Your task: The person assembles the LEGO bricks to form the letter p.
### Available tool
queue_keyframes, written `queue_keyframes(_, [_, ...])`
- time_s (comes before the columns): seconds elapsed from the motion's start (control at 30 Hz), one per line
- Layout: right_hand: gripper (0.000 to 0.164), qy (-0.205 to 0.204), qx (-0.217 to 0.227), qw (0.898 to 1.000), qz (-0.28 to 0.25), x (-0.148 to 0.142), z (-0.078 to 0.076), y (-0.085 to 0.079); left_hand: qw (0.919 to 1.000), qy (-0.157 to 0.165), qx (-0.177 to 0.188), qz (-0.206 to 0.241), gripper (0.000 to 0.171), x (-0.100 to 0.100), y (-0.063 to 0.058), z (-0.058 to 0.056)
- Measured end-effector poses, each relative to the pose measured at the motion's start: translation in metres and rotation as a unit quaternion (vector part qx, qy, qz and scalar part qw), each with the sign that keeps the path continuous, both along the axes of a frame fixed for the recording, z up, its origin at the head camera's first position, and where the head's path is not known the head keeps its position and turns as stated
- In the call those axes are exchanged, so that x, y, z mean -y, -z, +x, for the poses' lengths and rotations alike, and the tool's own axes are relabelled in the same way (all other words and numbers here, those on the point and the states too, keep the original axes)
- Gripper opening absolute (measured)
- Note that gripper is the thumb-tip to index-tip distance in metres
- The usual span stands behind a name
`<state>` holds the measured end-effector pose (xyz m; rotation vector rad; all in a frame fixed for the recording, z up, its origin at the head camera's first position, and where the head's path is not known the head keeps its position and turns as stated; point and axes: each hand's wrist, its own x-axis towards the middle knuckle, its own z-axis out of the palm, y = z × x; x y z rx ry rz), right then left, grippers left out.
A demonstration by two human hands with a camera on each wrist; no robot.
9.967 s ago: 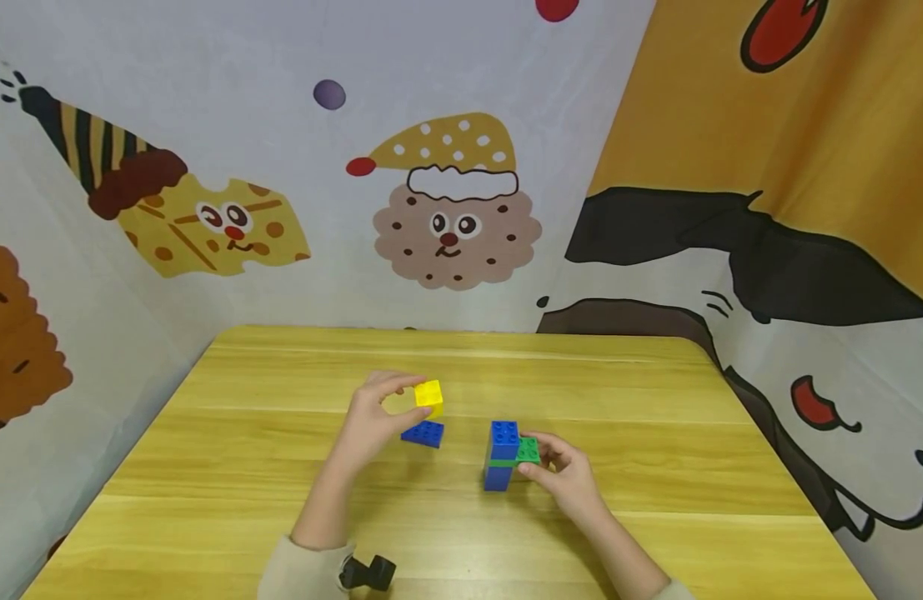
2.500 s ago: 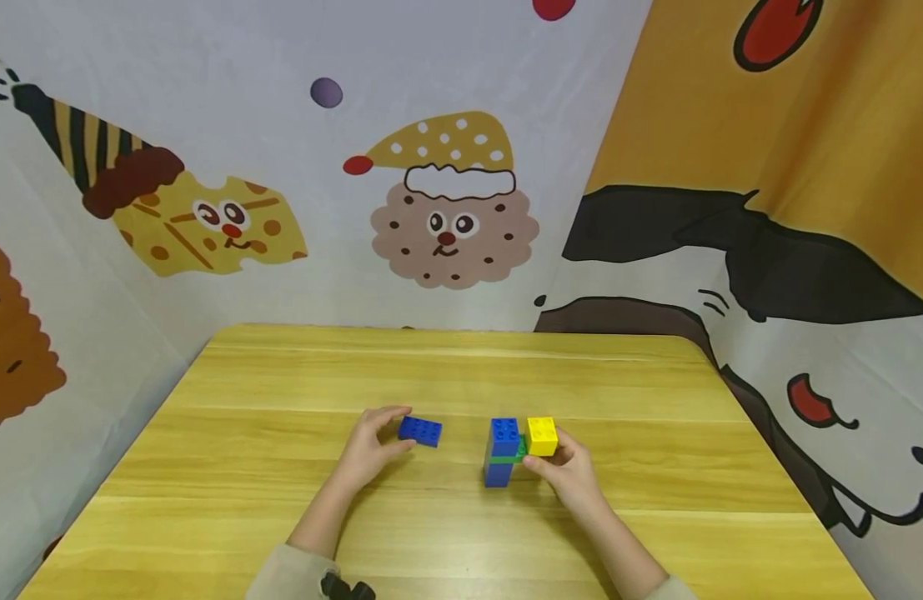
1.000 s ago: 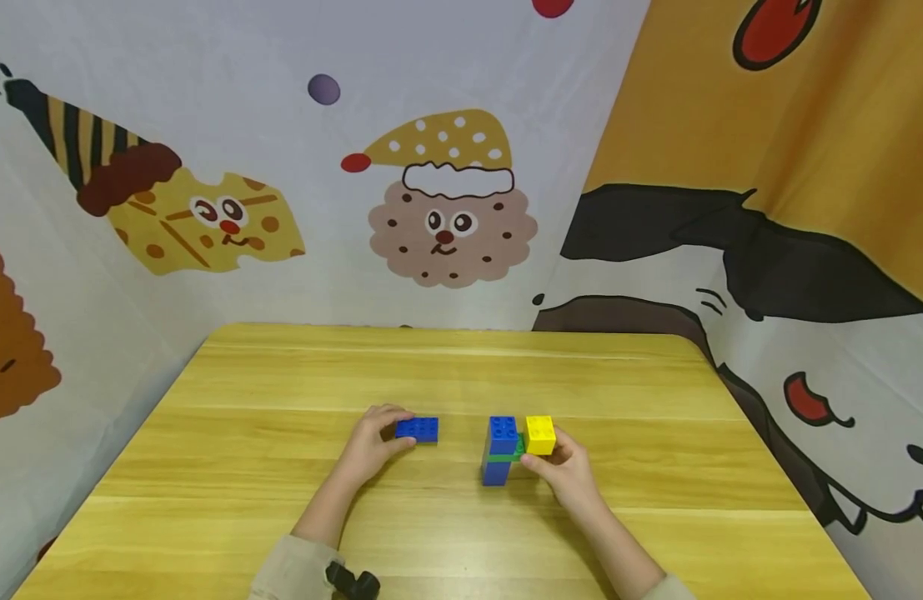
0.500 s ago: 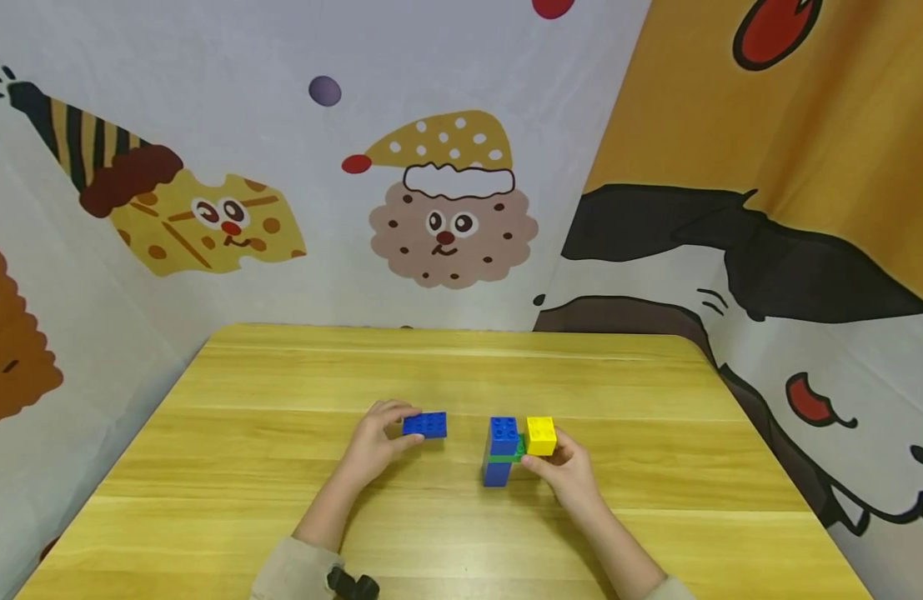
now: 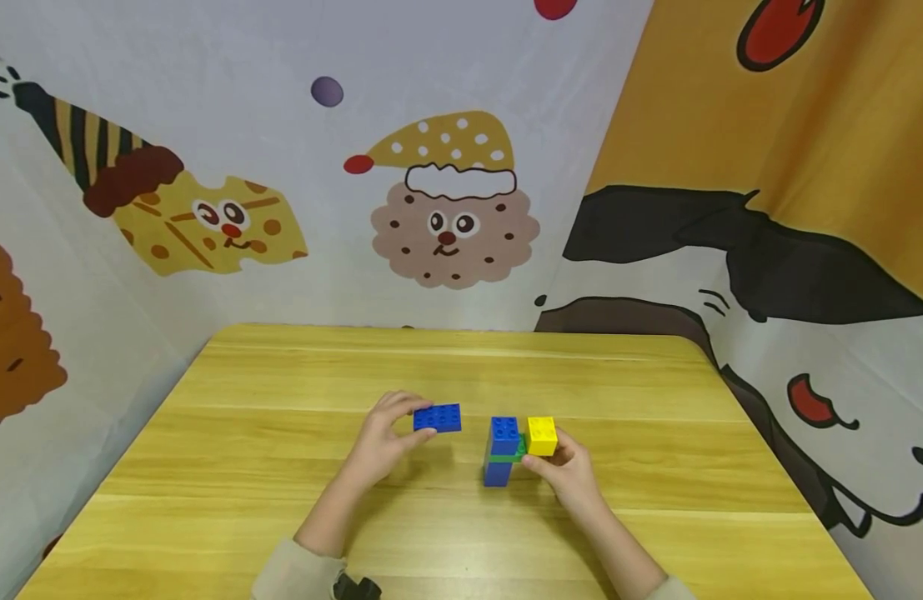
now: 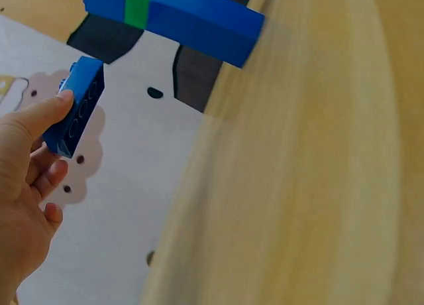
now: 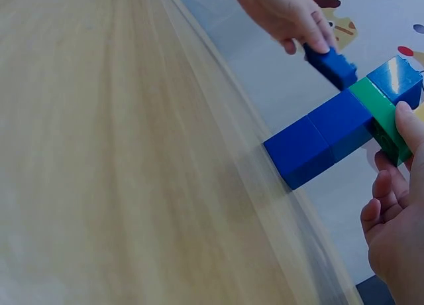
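Note:
Between thumb and fingers my left hand [image 5: 380, 442] pinches a flat blue building brick [image 5: 438, 418] with studs on top, held above the table to the left of a stack. Hollow rings show on its underside in the left wrist view. The stack has two blue bricks [image 7: 318, 138] at the bottom, a green brick [image 7: 382, 116] jutting out sideways, and a blue brick [image 5: 504, 434] on top. A yellow brick [image 5: 541, 436] sits on the jutting green part. My right hand [image 5: 574, 477] grips that green brick at its outer end, below the yellow one.
The stack stands on a wood-grain table [image 5: 266, 483], within its back edge. A cloth backdrop [image 5: 281, 50] with cartoon prints hangs behind and beside the table. A black device [image 5: 356, 587] is strapped at the left sleeve.
The yellow brick went from my left hand onto the green one. My left hand then took the flat blue brick, raised it and moved it right, towards the stack. The right hand stays put.

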<state>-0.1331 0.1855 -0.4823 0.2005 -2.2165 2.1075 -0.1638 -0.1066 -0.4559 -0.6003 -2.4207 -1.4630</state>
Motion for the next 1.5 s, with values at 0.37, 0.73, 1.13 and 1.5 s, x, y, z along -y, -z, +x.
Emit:
queue_keyframes(0.37, [0.042,-0.004,-0.001,1.0,0.004,-0.001,0.001,0.0,0.9993,0.028,-0.021,0.014,0.037,-0.016,-0.025,0.009])
queue_keyframes(0.73, [0.041,0.003,0.003,1.0,-0.004,-0.001,0.0,-0.001,0.9965,0.064,-0.052,0.016,0.036,-0.032,-0.041,0.012])
queue_keyframes(1.13, [0.039,-0.01,-0.011,1.0,-0.005,-0.001,0.0,0.001,0.9949,0.08,-0.057,0.021,0.034,-0.054,-0.051,0.014])
queue_keyframes(1.5, [0.042,-0.03,-0.032,0.999,-0.015,-0.003,-0.002,0.004,0.994,0.093,-0.05,0.027,0.034,-0.075,-0.052,0.012])
